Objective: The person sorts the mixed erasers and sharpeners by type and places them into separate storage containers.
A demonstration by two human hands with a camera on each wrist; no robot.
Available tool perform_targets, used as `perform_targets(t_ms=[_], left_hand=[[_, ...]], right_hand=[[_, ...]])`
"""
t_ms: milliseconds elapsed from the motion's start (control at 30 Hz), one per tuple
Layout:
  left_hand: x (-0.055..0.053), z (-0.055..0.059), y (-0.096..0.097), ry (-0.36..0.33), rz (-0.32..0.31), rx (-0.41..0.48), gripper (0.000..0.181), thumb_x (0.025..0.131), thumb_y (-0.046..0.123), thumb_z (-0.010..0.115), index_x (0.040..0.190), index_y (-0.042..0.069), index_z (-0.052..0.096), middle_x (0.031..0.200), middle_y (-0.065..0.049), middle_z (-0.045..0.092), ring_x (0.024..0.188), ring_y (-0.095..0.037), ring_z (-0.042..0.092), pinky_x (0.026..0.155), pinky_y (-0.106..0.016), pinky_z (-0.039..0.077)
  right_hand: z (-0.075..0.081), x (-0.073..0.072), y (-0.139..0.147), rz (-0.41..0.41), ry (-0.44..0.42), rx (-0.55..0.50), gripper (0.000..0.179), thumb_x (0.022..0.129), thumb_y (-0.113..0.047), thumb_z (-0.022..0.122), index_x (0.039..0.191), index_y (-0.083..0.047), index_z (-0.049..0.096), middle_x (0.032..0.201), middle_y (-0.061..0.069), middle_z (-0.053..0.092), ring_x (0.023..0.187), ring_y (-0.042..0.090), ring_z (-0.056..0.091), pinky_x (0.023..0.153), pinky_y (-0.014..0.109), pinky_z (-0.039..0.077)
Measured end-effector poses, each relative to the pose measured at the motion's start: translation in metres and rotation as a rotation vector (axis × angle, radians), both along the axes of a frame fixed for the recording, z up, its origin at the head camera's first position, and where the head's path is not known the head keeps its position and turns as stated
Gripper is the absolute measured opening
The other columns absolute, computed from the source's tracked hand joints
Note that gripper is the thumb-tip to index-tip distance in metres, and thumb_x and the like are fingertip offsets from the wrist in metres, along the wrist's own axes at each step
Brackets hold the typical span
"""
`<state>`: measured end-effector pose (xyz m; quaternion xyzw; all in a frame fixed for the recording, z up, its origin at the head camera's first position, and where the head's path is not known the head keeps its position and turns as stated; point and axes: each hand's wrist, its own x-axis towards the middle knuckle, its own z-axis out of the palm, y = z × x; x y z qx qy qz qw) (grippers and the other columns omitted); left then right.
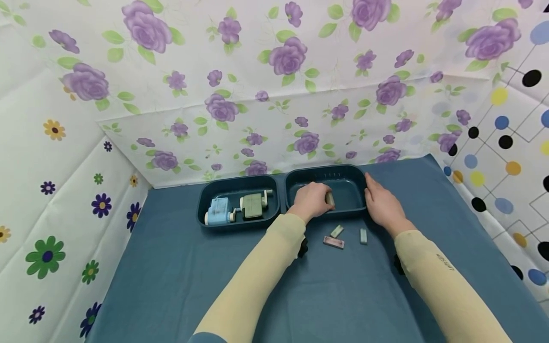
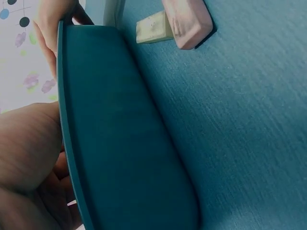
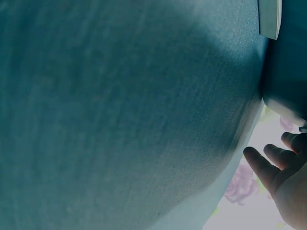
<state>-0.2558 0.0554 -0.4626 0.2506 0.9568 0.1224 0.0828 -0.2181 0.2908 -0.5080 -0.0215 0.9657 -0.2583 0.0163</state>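
Note:
Over the right-hand dark blue tray (image 1: pixel 366 208), my left hand (image 1: pixel 310 199) holds a pale greenish eraser (image 1: pixel 330 200) between thumb and fingers. Part of that eraser is hidden by the hand. My right hand (image 1: pixel 383 202) rests against the tray's right end, its fingers extended along the outer wall. In front of the tray lie a pink eraser (image 1: pixel 333 242), a small green eraser (image 1: pixel 337 231) and a light blue-green eraser (image 1: pixel 363 237). The left wrist view shows the pink eraser (image 2: pixel 189 21) touching the yellowish-green one (image 2: pixel 153 28) beside the tray wall (image 2: pixel 115 129).
Left of it stands a second dark blue tray (image 1: pixel 238 225). Inside are a blue crank pencil sharpener (image 1: pixel 219 211) and a green crank pencil sharpener (image 1: pixel 252 206). A blue cloth (image 1: pixel 206 281) covers the table; flowered sheets (image 1: pixel 266 128) hang behind.

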Motion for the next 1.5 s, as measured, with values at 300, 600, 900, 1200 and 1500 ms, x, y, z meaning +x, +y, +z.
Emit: perform_targets(t_ms=[300, 600, 900, 1200, 1500], left_hand=[[-0.005, -0.004, 0.002, -0.012, -0.022, -0.020, 0.049, 0.095, 0.044, 0.083, 0.140, 0.026, 0.074, 0.125, 0.003, 0.074, 0.109, -0.017, 0.068, 0.091, -0.036, 0.060], [-0.010, -0.002, 0.000, -0.063, -0.029, -0.034, 0.048, 0.098, 0.040, 0.082, 0.143, 0.026, 0.072, 0.134, 0.005, 0.072, 0.118, -0.016, 0.068, 0.100, -0.036, 0.057], [-0.007, -0.001, -0.013, 0.014, -0.067, -0.008, 0.054, 0.102, 0.048, 0.073, 0.151, 0.025, 0.065, 0.152, -0.001, 0.062, 0.141, -0.021, 0.056, 0.112, -0.039, 0.051], [0.011, -0.003, -0.035, 0.182, -0.261, 0.045, 0.067, 0.107, 0.044, 0.067, 0.163, 0.014, 0.047, 0.168, -0.003, 0.044, 0.162, -0.020, 0.023, 0.132, -0.034, 0.011], [0.029, 0.001, -0.061, 0.273, -0.441, 0.015, 0.077, 0.108, 0.044, 0.064, 0.170, 0.012, 0.030, 0.176, -0.005, 0.028, 0.165, -0.022, 0.010, 0.132, -0.036, 0.003]], right_hand=[[0.000, -0.001, 0.000, -0.004, 0.001, 0.003, 0.062, 0.118, -0.025, 0.032, 0.173, -0.008, 0.007, 0.175, 0.023, 0.019, 0.156, 0.048, 0.027, 0.124, 0.067, 0.026], [0.001, -0.002, 0.000, -0.001, 0.008, -0.003, 0.062, 0.118, -0.025, 0.032, 0.173, -0.008, 0.008, 0.174, 0.025, 0.021, 0.156, 0.049, 0.028, 0.123, 0.067, 0.027], [0.000, -0.002, 0.000, 0.001, 0.016, 0.009, 0.062, 0.118, -0.024, 0.032, 0.173, -0.006, 0.009, 0.173, 0.027, 0.023, 0.154, 0.050, 0.029, 0.122, 0.067, 0.028], [-0.008, 0.006, -0.004, 0.007, 0.016, 0.011, 0.061, 0.118, -0.024, 0.033, 0.172, -0.004, 0.012, 0.172, 0.028, 0.025, 0.153, 0.051, 0.031, 0.121, 0.068, 0.030], [-0.002, 0.002, -0.002, 0.013, 0.019, 0.019, 0.062, 0.118, -0.024, 0.032, 0.172, -0.004, 0.010, 0.172, 0.029, 0.023, 0.154, 0.052, 0.029, 0.121, 0.069, 0.029]])
